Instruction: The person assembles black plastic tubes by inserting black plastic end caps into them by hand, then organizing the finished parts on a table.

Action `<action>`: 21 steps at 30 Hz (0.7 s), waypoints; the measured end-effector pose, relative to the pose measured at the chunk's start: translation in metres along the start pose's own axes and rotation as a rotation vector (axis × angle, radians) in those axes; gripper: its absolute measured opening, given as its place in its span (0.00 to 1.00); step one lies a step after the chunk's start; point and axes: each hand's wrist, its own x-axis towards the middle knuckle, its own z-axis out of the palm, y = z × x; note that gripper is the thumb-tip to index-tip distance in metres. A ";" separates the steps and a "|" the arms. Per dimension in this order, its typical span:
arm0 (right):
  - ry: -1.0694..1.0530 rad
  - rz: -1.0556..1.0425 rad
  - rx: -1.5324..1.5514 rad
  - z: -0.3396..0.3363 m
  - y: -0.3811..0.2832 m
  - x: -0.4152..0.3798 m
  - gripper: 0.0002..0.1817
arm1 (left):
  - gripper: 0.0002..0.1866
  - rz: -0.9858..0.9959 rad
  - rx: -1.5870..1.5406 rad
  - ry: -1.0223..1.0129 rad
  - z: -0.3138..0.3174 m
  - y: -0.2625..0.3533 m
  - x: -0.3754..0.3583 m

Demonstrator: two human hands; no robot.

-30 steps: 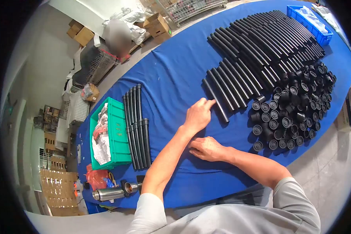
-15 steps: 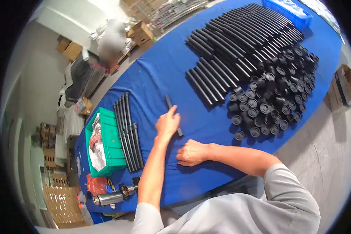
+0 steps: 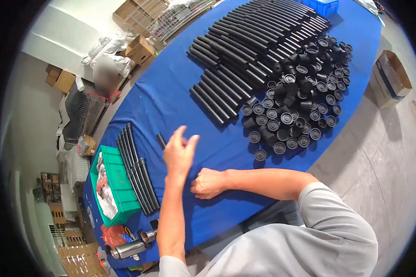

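My left hand [image 3: 179, 154] is above the blue cloth with its fingers stretched and the thumb apart. Just beyond its fingers a short piece of a dark, narrow bar [image 3: 161, 141] shows on the cloth; the hand hides the rest. My right hand [image 3: 209, 183] rests closed on the cloth to the right, and whatever its curled fingers may hold is hidden. To the left lie several black tubes with wider ends [image 3: 143, 180], side by side in two overlapping groups.
Rows of plain black tubes [image 3: 222, 94] cover the far table, beside a pile of black round caps [image 3: 286, 118]. A green bin [image 3: 122, 184] holding pale cloth stands at left, near a metal flask [image 3: 128, 249]. A blue crate [image 3: 326, 7] sits at the far end.
My left hand has lifted off the dark bar and its fingers have spread. The right hand stays closed on the cloth. The whole view has shifted, with the table items appearing further left.
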 end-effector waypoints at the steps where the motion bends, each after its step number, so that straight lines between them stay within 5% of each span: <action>1: 0.228 -0.124 0.028 0.005 0.003 0.004 0.13 | 0.25 0.165 -0.134 0.026 0.016 0.019 -0.004; 2: 0.455 -0.251 0.054 0.017 0.009 0.006 0.14 | 0.24 0.369 -0.198 0.081 0.028 0.051 -0.011; 3: 0.387 -0.268 0.384 0.037 0.021 0.001 0.18 | 0.24 0.532 -0.246 0.056 0.042 0.072 -0.013; 5: 0.216 -0.037 0.098 0.049 0.025 -0.002 0.10 | 0.27 0.728 -0.324 -0.014 0.060 0.121 -0.020; 6: 0.061 0.054 -0.016 0.004 0.002 -0.003 0.09 | 0.28 0.743 -0.310 -0.069 0.069 0.140 -0.022; 13: 0.145 -0.050 0.089 0.000 0.005 -0.007 0.13 | 0.31 0.733 -0.051 -0.135 0.114 0.185 -0.011; 21: 0.186 -0.073 0.110 0.000 0.005 -0.007 0.14 | 0.22 0.753 -0.205 -0.072 0.114 0.188 -0.015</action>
